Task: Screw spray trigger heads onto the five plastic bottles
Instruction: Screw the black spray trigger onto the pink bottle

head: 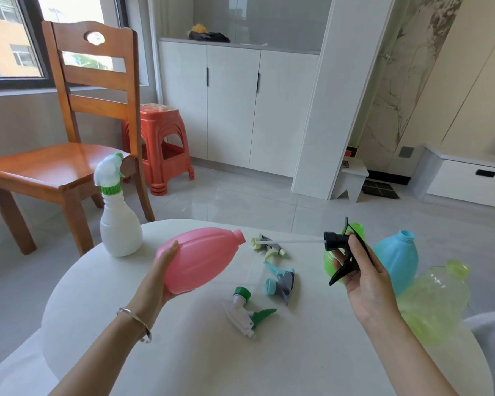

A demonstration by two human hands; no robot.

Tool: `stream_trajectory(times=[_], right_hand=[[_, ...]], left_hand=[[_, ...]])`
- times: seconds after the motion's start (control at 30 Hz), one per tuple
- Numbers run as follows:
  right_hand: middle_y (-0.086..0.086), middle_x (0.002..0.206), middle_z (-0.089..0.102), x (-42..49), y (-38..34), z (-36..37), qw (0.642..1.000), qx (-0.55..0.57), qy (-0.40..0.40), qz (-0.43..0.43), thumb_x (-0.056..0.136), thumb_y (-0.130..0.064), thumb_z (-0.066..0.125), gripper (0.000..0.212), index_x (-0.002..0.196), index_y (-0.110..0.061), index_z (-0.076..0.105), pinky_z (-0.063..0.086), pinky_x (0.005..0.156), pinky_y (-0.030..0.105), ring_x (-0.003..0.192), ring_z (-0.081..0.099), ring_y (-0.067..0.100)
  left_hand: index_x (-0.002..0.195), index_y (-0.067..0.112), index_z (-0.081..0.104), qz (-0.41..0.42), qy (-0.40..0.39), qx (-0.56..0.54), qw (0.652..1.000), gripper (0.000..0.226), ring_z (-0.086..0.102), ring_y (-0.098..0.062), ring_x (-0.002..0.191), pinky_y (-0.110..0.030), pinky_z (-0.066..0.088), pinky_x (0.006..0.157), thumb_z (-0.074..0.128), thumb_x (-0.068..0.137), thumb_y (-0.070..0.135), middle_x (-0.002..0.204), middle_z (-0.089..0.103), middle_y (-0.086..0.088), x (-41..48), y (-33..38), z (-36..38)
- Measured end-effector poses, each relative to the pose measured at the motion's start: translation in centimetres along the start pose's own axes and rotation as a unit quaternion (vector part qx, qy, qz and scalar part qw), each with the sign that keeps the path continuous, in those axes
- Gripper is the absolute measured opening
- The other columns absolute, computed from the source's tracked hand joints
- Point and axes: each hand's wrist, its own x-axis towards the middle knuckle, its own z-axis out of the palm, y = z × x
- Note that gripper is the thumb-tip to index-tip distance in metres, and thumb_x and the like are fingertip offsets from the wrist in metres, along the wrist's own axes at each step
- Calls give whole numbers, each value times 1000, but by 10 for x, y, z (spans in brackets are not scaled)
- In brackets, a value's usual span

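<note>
Between the hands, low on the white surface (pixel 212 361), lie three loose trigger heads: a yellow-and-grey trigger head (pixel 269 247) farthest out, a teal-and-grey trigger head (pixel 280 281) in the middle, and a green-and-white trigger head (pixel 245 312) nearest the body.

Left hand (pixel 166 270): fingers curled under and around the base of the pink bottle (pixel 200 260). Bottle held off the surface, tipped on its side, open neck aimed toward the right hand. Silver bracelet (pixel 137 321) on the wrist.

Right hand (pixel 363 275): thumb and fingers pinch the black trigger head (pixel 340 248), collar turned toward the pink bottle. Its white dip tube (pixel 292 240) runs level toward the neck; tip just beside the mouth, not inside.

Beyond the left hand: white bottle (pixel 120 224) upright, with a white-and-green head fitted.

Behind the right hand: green bottle (pixel 330 261), partly hidden. Outboard of that hand: blue bottle (pixel 397 258), uncapped, and a pale translucent green bottle (pixel 435 298) lying over, also uncapped.

Farther off: wooden chair (pixel 69 155), orange plastic stool (pixel 163 150).
</note>
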Motion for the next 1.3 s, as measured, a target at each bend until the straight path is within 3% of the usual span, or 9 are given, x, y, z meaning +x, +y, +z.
stream_trajectory(times=[0.17, 0.33, 0.43, 0.6, 0.8, 1.0, 1.1, 1.2, 1.3], right_hand=[[-9, 75, 74, -1, 5, 4, 1000, 4, -10, 17, 48, -32, 77, 34, 81, -21, 73, 53, 56, 17, 71, 72, 9], [-8, 77, 75, -4, 10, 8, 998, -24, -40, 41, 56, -27, 75, 18, 73, -24, 78, 54, 58, 18, 73, 72, 8], [-8, 76, 75, -11, 18, 14, 996, -49, -60, 50, 52, -29, 75, 23, 75, -25, 78, 54, 58, 18, 72, 71, 7], [-9, 79, 74, -5, 12, 15, 1000, -16, -14, 22, 81, -17, 65, 10, 87, -22, 70, 52, 58, 17, 76, 72, 8], [-10, 76, 73, 1, 4, 12, 1000, 20, -6, 20, 79, -22, 64, 10, 89, -22, 68, 51, 55, 15, 75, 71, 7], [-8, 78, 75, -2, 9, 16, 999, -5, -31, 41, 58, -27, 75, 22, 80, -23, 76, 51, 54, 16, 74, 72, 8], [-5, 78, 75, -9, 18, 22, 994, -52, -66, 71, 60, -27, 73, 22, 82, -22, 76, 51, 53, 17, 71, 70, 8], [-2, 82, 75, -16, 29, 29, 988, -92, -103, 73, 57, -33, 75, 32, 86, -21, 75, 51, 53, 19, 73, 70, 10], [0, 85, 75, -17, 29, 31, 985, -96, -131, 65, 58, -28, 78, 32, 88, -18, 75, 49, 52, 19, 76, 69, 11]], left_hand=[[102, 33, 54, -14, -18, 14, 1000, 42, 67, -21, 87, -34, 61, 62, 56, 65, 53, 103, 64, -6, -2, 0, 3], [104, 33, 57, -24, -64, 42, 997, 74, 73, -16, 78, -30, 59, 58, 74, 38, 62, 95, 72, -2, -7, -2, 5], [104, 34, 58, -32, -88, 49, 994, 90, 73, -16, 81, -30, 59, 60, 77, 25, 72, 86, 76, 4, -10, -7, 12], [102, 29, 56, -48, -33, -27, 998, 60, 67, -24, 82, -38, 60, 60, 67, 49, 55, 100, 64, -7, -3, -2, 17], [98, 28, 55, -46, 17, -56, 997, 42, 63, -26, 85, -39, 58, 61, 56, 64, 51, 102, 60, -9, 2, 0, 8], [109, 26, 54, -68, -22, -14, 997, 79, 65, -25, 80, -36, 60, 53, 66, 38, 58, 100, 63, -9, -1, 1, 10], [108, 27, 57, -78, -75, 34, 994, 88, 72, -24, 76, -37, 60, 55, 79, 29, 58, 93, 70, -5, -8, -3, 15], [111, 28, 56, -93, -103, 28, 990, 62, 73, -20, 74, -40, 61, 61, 67, 57, 55, 98, 68, -6, -11, -8, 22], [105, 28, 55, -117, -89, -1, 989, 44, 73, -21, 68, -38, 60, 54, 61, 68, 49, 102, 63, -11, -9, -8, 26]])
